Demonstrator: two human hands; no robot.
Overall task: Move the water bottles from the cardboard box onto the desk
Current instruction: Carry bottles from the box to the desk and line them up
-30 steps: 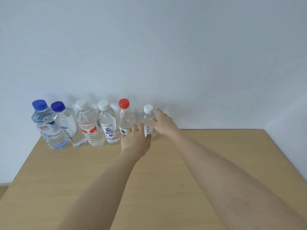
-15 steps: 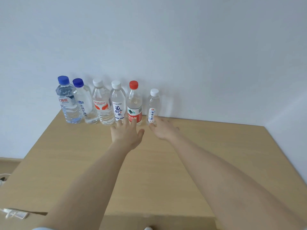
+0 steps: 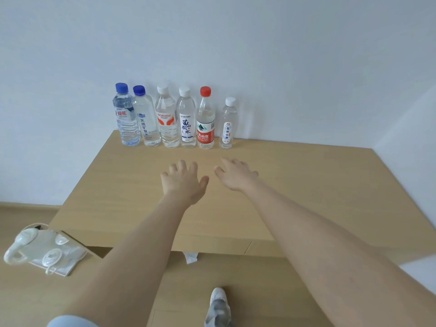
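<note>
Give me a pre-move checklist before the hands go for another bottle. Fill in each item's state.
1. Left hand empty, fingers spread: ok.
2. Right hand empty, fingers spread: ok.
3. Both hands apart from the bottles: ok.
4. Six bottles upright in a row by the wall, from the blue-capped bottle to the small white-capped bottle: ok.
5. Bare space on the desk to the right of the small bottle: ok.
6. Cardboard box and bottles left in it: cannot tell, no box is clearly in view.
</note>
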